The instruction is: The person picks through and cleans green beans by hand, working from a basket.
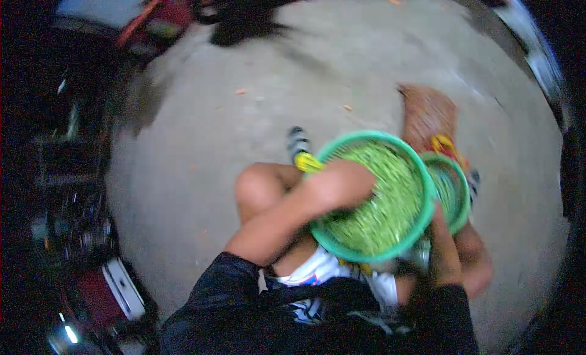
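A large green basket [421,172] full of chopped green vegetable pieces [390,202] is over my lap, between my knees. My left hand [351,181] reaches down into the pieces, its fingers buried and blurred. On the basket's right side, my right hand [439,217] grips the rim, partly smeared by motion. A smaller green basket [465,187] sits just right of the large one, partly covered by it, with some green bits inside.
A brown woven sack [430,111] lies on the concrete floor [201,123] beyond the baskets. Small orange scraps [240,92] are scattered around. Dark clutter and a red and white box [122,288] stand at the left.
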Motion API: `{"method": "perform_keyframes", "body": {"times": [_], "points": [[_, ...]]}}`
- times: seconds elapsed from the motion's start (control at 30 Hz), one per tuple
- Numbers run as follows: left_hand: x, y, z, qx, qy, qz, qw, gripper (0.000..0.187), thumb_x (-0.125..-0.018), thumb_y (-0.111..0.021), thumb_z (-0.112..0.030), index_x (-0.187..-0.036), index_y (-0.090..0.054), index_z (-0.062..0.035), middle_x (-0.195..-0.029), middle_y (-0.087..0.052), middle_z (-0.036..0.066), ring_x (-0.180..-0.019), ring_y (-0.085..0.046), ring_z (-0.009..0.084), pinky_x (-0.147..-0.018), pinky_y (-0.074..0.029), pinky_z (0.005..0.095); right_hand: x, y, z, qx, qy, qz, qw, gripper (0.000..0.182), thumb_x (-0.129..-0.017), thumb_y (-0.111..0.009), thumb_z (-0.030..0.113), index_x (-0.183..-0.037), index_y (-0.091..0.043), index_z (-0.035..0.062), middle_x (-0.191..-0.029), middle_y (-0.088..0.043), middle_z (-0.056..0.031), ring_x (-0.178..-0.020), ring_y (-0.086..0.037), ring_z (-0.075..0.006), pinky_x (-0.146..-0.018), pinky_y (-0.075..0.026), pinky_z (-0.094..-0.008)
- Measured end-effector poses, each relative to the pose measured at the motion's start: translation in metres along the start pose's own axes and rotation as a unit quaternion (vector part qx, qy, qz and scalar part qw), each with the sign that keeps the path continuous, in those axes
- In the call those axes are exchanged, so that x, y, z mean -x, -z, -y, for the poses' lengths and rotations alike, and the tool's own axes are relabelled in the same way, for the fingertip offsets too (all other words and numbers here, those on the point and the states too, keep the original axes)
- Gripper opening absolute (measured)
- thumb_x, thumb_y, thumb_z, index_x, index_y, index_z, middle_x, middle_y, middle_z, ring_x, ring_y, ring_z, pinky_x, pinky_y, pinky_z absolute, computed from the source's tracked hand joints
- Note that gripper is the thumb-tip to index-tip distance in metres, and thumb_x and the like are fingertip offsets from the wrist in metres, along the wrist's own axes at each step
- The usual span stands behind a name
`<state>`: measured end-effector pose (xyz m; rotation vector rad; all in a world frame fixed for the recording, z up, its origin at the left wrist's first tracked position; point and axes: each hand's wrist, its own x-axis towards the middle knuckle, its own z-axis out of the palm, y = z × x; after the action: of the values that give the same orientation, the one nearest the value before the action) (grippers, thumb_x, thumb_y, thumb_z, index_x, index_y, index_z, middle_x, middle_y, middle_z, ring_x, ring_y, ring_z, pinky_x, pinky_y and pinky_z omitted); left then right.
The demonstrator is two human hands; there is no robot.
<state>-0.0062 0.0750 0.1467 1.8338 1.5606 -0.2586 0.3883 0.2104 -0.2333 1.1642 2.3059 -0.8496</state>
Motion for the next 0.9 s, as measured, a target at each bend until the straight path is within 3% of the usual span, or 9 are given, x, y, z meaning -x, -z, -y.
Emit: {"method": "perform_keyframes", "body": {"times": [0.2,0.3,0.37,0.57,0.8,0.9], "points": [[0.012,-0.015,0.002,0.018,-0.030,-0.133,0.990,0.016,-0.077,-0.065,-0.014,-0.075,-0.074,-0.0015,-0.075,-0.072,0.020,-0.072,-0.073,0.0369,-0.060,-0.059,0.0490,0.005,0.034,0.028,-0.017,-0.038,0.005,0.999,0.079,-0.078,-0.075,0.036,-0.143,-0.048,-0.0003,-0.139,-0.054,-0.0260,-0.128,-0.051,-0.0368,-0.108,-0.042,-0.0442],[0.014,-0.015,0.003,-0.019,-0.037,-0.150,0.988,0.016,-0.075,-0.067,-0.017,-0.075,-0.075,-0.0031,-0.075,-0.072,0.019,-0.070,-0.073,0.0353,-0.056,-0.057,0.0479,0.006,0.043,0.030,-0.016,-0.065,0.005,0.998,0.076,-0.080,-0.074,0.035,-0.142,-0.050,-0.0009,-0.137,-0.056,-0.0251,-0.125,-0.052,-0.0355,-0.106,-0.043,-0.0436],[0.021,-0.002,-0.002,-0.007,-0.071,-0.088,0.994,0.016,-0.072,-0.071,-0.018,-0.076,-0.077,-0.0042,-0.074,-0.072,0.018,-0.068,-0.073,0.0343,-0.054,-0.056,0.0470,0.005,0.051,0.036,-0.023,-0.077,-0.003,0.997,0.073,-0.082,-0.073,0.034,-0.141,-0.051,-0.0014,-0.135,-0.057,-0.0245,-0.123,-0.053,-0.0347,-0.105,-0.044,-0.0432],[0.007,-0.034,0.001,0.008,-0.065,-0.159,0.985,0.018,-0.066,-0.074,-0.019,-0.075,-0.077,-0.0032,-0.072,-0.072,0.019,-0.067,-0.073,0.0343,-0.053,-0.056,0.0480,0.010,0.061,0.042,-0.043,-0.099,-0.035,0.994,0.066,-0.086,-0.071,0.031,-0.139,-0.053,-0.0027,-0.131,-0.060,-0.0227,-0.117,-0.055,-0.0322,-0.101,-0.045,-0.0420],[0.014,-0.033,-0.012,0.004,-0.120,-0.173,0.978,0.017,-0.070,-0.070,-0.018,-0.073,-0.075,-0.0024,-0.073,-0.072,0.017,-0.067,-0.072,0.0340,-0.055,-0.056,0.0478,0.019,0.073,0.065,-0.106,-0.144,-0.105,0.978,0.057,-0.090,-0.069,0.028,-0.135,-0.056,-0.0043,-0.127,-0.063,-0.0206,-0.110,-0.058,-0.0292,-0.097,-0.047,-0.0406],[0.012,-0.045,-0.018,0.022,-0.154,-0.277,0.948,0.017,-0.075,-0.065,-0.018,-0.071,-0.074,-0.0045,-0.073,-0.071,0.017,-0.070,-0.072,0.0346,-0.059,-0.057,0.0486,0.049,0.054,0.049,-0.165,-0.155,-0.166,0.960,0.054,-0.092,-0.068,0.027,-0.134,-0.058,-0.0050,-0.125,-0.065,-0.0197,-0.107,-0.059,-0.0280,-0.095,-0.047,-0.0400]]}}
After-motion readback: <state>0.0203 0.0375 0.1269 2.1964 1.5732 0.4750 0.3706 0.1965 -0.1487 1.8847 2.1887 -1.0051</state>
